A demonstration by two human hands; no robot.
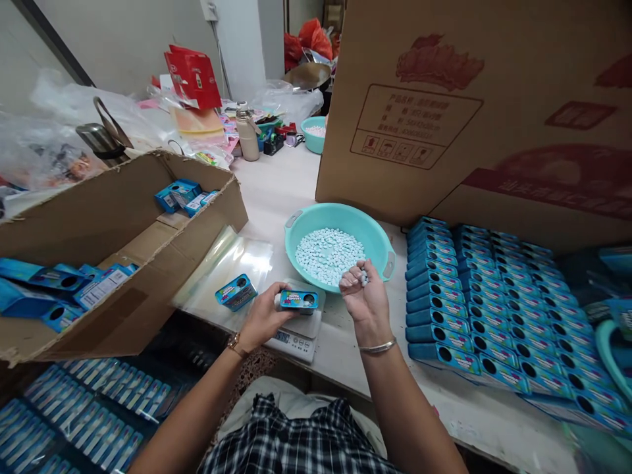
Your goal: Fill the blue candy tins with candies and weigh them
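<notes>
My left hand [266, 317] grips a small blue box [299, 301] with a dark round hole in its top, just over a white kitchen scale [301, 342]. Closed around several small pale candies, my right hand [365, 296] is at the front rim of a turquoise basin [380, 240]. Many pale blue-white candies [328, 253] lie inside the basin. Left of the scale, another blue box [236, 292] stands on clear plastic bags [217, 270]. Whether the held box touches the scale is hard to tell.
Rows of blue boxes [469, 309] stand at the right before a big carton [419, 118]. An open cardboard box [162, 270] at the left holds several blue boxes. Farther back are a beige bottle [247, 136] and a second basin [312, 141]. More packed boxes [89, 415] sit below left.
</notes>
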